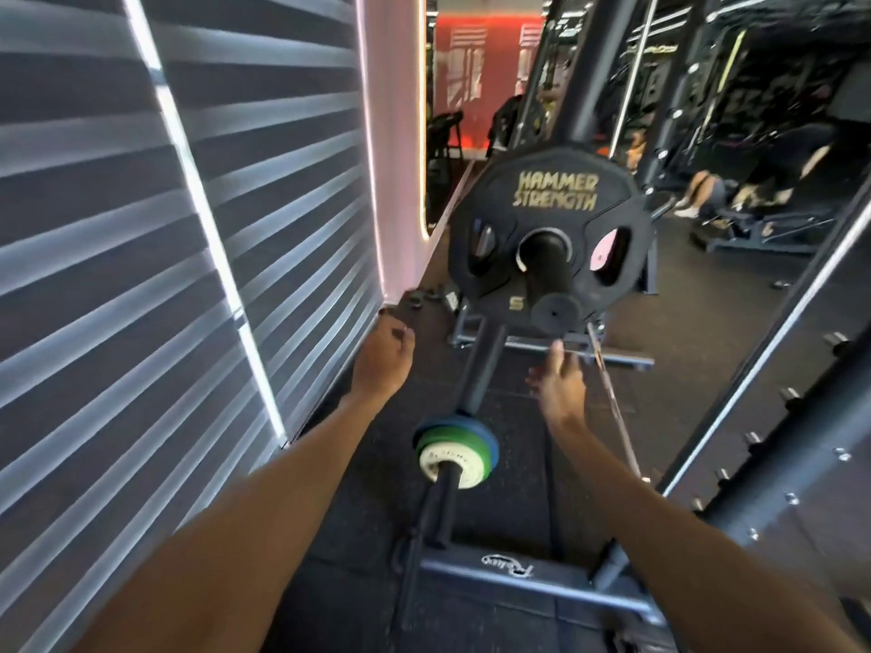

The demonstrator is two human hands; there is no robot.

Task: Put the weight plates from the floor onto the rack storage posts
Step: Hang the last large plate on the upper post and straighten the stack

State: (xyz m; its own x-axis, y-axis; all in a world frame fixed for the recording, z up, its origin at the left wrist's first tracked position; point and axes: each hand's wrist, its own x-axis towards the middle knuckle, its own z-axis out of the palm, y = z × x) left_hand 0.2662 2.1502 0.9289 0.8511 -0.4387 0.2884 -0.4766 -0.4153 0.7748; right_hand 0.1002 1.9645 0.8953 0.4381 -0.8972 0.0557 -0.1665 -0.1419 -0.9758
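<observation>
A large black weight plate (549, 200) with gold lettering hangs on the upper storage post (546, 271) of the rack. On a lower post (445, 492) sit small plates: white in front (450, 461), green (426, 435) and blue (488, 445) behind. My left hand (384, 355) hovers left of the rack's upright, fingers curled, holding nothing. Just below the big plate, my right hand (558, 386) is stretched forward with fingers straight and empty. Neither hand touches a plate.
A wall with striped blinds (141, 252) closes in on the left. The rack's grey base frame (518, 577) lies on the dark rubber floor. Small dark objects (424, 299) lie by the wall. A mirror (707, 134) at right reflects a person on a machine.
</observation>
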